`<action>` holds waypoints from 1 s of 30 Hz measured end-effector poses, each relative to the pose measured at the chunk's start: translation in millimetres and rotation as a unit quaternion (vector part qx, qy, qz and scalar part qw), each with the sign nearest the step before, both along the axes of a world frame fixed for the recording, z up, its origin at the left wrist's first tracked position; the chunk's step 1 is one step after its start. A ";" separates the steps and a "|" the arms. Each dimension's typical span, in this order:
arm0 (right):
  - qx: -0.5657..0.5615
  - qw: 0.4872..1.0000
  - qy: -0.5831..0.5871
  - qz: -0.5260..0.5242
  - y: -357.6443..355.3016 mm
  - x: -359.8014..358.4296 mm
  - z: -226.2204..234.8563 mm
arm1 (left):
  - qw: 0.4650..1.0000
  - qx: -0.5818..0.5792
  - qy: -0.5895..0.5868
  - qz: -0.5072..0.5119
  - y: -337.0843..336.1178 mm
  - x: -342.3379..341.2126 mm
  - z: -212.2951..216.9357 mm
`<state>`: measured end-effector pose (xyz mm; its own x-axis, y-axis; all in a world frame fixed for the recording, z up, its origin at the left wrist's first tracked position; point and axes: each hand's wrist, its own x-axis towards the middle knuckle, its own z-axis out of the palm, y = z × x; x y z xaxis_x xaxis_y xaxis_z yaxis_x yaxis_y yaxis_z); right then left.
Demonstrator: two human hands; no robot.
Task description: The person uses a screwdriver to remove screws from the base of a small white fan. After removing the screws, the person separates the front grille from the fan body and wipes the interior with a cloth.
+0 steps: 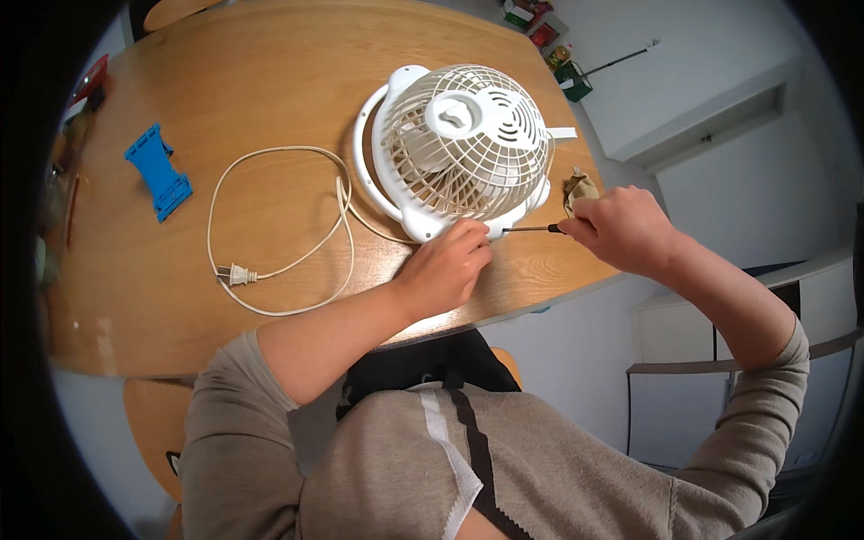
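A white fan point(504, 117) with a domed grille lies on the wooden table, its round dial facing up. My left hand point(447, 267) is closed on the near edge of the fan's white base, fingers curled over it. My right hand point(621, 229) grips a screwdriver point(531, 229) by its dark handle. The thin shaft points left, and its tip meets the base's near right edge beside my left fingers; the exact contact is too small to make out. From the fan a cream power cord point(308, 148) loops leftward to its two-pin plug point(238, 274).
The wooden table point(270, 72) ends close to my right hand. A crumpled brown piece point(580, 187) lies by the fan's right side. At the left sits a blue plastic stand point(160, 173). Chairs point(153, 423) stand around, and white cabinets point(738, 396) are on the right.
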<state>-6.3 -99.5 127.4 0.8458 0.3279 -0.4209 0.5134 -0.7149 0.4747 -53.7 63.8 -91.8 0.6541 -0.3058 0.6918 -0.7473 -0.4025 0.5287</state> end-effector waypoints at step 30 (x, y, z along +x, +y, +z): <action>0.221 0.974 0.045 -0.022 25.9 -5.7 26.1 | 0.999 0.023 0.008 0.024 -1.5 -0.6 -2.3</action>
